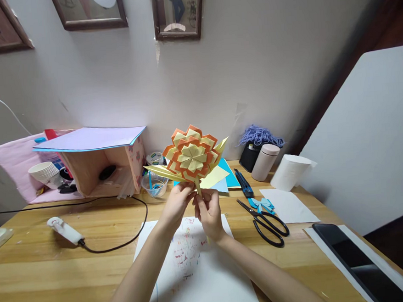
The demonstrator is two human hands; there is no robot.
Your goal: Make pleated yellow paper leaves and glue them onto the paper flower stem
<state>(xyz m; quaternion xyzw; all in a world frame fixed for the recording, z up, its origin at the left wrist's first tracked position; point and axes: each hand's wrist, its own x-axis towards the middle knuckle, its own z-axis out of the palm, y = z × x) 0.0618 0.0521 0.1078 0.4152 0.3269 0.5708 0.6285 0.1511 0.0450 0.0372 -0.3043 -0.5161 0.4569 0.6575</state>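
Observation:
An orange and yellow folded paper flower [192, 157] stands upright above the table, with a pale yellow leaf on each side. Its thin yellow stem [198, 186] runs down between my hands. My left hand [180, 202] is closed around the upper stem, just below the blossom and the left leaf [165, 173]. Slightly lower, my right hand [210, 212] pinches the stem between thumb and fingers. Under both hands lies a white sheet [196, 280] with coloured marks.
Right of the sheet lie black scissors [264, 222], a blue cutter [244, 183], a blue paper bow [262, 205] and a phone [361, 261]. A tissue roll [289, 172] stands behind. On the left are an open box [102, 162] and a corded white device [65, 230].

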